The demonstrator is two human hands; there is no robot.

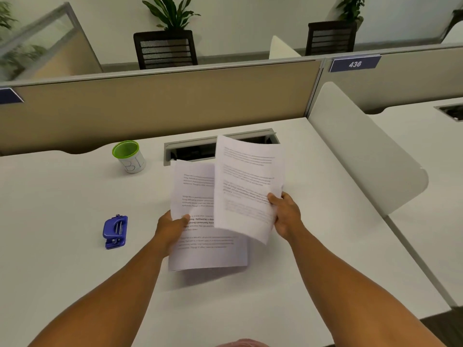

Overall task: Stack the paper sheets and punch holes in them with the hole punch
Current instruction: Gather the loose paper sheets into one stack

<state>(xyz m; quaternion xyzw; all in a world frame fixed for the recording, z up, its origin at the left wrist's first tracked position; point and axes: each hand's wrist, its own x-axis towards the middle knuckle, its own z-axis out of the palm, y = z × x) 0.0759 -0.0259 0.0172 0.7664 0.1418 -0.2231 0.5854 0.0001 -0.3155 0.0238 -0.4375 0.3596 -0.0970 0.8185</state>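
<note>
Two printed paper sheets are held above the white desk (62, 201). My left hand (170, 229) grips the lower sheet (200, 251) by its left edge, thumb on top. My right hand (285, 214) pinches the upper sheet (245, 176) at its right edge; this sheet is raised, curls slightly and overlaps the right part of the lower one. The blue hole punch (115, 231) lies on the desk to the left of my left hand, apart from both hands and the sheets.
A green-rimmed cup (129, 156) stands at the back left of the desk. An open cable slot (190, 149) runs behind the sheets. A beige partition (150, 103) closes the far edge, and a white divider panel (363, 151) stands at the right.
</note>
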